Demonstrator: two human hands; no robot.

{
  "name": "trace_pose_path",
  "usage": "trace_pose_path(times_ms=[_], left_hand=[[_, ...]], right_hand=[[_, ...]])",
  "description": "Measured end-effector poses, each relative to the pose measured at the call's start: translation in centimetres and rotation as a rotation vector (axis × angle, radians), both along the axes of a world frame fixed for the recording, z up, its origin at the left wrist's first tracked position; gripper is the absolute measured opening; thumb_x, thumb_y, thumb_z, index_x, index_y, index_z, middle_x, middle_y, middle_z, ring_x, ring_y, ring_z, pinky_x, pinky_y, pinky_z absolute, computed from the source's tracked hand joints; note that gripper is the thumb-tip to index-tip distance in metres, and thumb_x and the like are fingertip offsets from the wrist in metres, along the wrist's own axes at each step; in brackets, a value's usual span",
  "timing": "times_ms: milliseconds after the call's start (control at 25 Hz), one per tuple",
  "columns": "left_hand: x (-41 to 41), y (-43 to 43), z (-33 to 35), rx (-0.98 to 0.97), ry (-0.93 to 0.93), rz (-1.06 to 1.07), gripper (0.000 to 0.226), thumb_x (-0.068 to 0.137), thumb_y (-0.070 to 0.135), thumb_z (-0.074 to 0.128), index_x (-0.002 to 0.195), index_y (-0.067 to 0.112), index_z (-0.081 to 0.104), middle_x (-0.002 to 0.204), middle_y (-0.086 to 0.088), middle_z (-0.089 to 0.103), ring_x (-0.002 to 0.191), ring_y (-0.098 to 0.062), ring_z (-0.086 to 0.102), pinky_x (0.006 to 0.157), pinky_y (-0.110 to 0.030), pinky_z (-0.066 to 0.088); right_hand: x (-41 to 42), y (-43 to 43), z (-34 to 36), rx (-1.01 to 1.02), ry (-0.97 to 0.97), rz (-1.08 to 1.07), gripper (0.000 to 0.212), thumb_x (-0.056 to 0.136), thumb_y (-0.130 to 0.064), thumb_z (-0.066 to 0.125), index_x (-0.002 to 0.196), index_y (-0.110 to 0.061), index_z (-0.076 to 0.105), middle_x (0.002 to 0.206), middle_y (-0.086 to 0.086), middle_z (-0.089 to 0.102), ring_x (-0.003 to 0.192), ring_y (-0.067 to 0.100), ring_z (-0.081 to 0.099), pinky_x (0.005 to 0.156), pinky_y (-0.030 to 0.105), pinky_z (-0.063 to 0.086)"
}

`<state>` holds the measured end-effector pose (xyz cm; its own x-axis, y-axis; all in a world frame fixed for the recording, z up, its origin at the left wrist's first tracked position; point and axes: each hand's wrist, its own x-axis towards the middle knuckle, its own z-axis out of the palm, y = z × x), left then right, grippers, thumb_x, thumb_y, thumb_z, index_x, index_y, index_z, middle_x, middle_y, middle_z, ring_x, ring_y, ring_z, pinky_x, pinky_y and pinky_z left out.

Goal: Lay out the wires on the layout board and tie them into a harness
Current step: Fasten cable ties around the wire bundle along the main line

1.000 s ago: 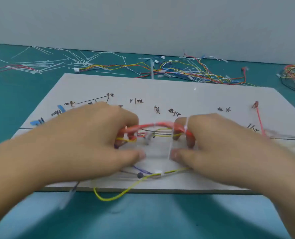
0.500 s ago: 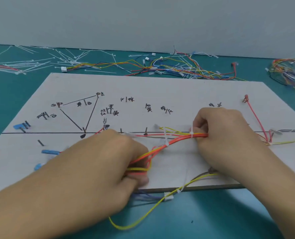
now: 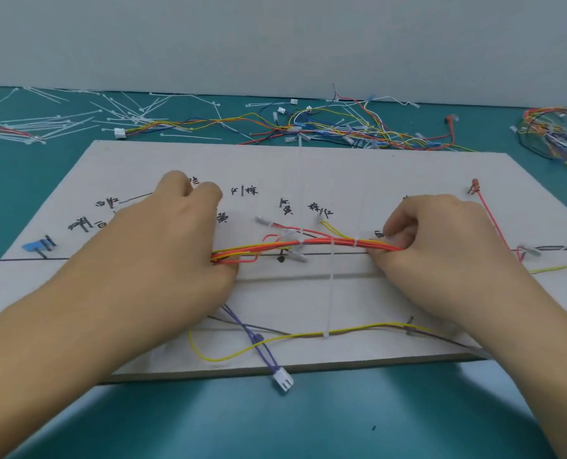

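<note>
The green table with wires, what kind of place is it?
Probably a workbench for hand-making wire harnesses. A hand-marked layout board lies on the table, the left hand and right hand hold a wire bundle along its drawn line, and loose cable ties and spare wires lie behind.

Bright, even, diffuse light from above; soft shadows on the table [image 3: 358,409] before the layout board [image 3: 341,167]; fine detail slightly blurred; wide-angle bowing toward the edges
</note>
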<state>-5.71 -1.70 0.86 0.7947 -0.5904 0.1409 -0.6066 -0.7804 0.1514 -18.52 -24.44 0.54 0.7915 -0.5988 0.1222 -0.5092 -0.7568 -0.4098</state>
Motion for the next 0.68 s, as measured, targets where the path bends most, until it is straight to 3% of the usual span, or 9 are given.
trace_pose_path(times_ms=[80,240,400,560,680], left_hand=[[0.4,-0.6,-0.1,0.042,0.017,-0.031,0.043,0.080,0.047,0.061,0.118,0.027,0.056,0.105,0.004,0.052,0.097,-0.027,0.062,0.083,-0.043,0.054],[1.2,-0.8,0.4,-0.034,0.084,-0.037,0.033,0.079,0.053,0.065,0.106,0.033,0.064,0.099,0.010,0.056,0.095,-0.021,0.057,0.082,-0.037,0.051],[0.5,-0.9,0.2,-0.043,-0.010,0.010,0.020,0.067,0.051,0.055,0.076,0.035,0.062,0.072,0.011,0.061,0.069,-0.020,0.059,0.057,-0.029,0.044],[1.4,0.1,0.1,-0.013,-0.058,-0.063,0.018,0.062,0.040,0.053,0.058,0.023,0.052,0.046,0.004,0.044,0.045,-0.017,0.045,0.046,-0.020,0.028],[3.8,3.8,-0.6,0.059,-0.099,0.024,0.012,0.060,0.036,0.061,0.057,0.027,0.053,0.041,0.006,0.044,0.043,-0.018,0.048,0.046,-0.026,0.040]], right_hand=[[0.2,0.0,0.3,0.005,0.045,0.021,0.010,0.083,-0.025,0.071,0.075,-0.020,0.067,0.075,-0.001,0.067,0.087,0.023,0.060,0.065,0.031,0.044],[0.8,0.4,0.6,-0.026,0.113,0.043,0.014,0.082,-0.022,0.068,0.074,-0.010,0.067,0.072,0.010,0.067,0.083,0.028,0.059,0.069,0.038,0.055],[1.0,0.6,0.5,-0.037,0.093,0.041,0.018,0.081,-0.021,0.065,0.074,-0.006,0.064,0.071,0.012,0.065,0.080,0.031,0.057,0.071,0.043,0.055],[1.5,2.1,0.9,0.006,0.075,0.085,0.018,0.080,-0.027,0.065,0.072,-0.012,0.062,0.075,0.011,0.065,0.082,0.033,0.058,0.068,0.038,0.053],[3.2,4.4,0.7,0.015,0.057,0.208,0.019,0.082,-0.031,0.064,0.074,-0.015,0.058,0.078,0.008,0.062,0.083,0.033,0.058,0.064,0.032,0.040]])
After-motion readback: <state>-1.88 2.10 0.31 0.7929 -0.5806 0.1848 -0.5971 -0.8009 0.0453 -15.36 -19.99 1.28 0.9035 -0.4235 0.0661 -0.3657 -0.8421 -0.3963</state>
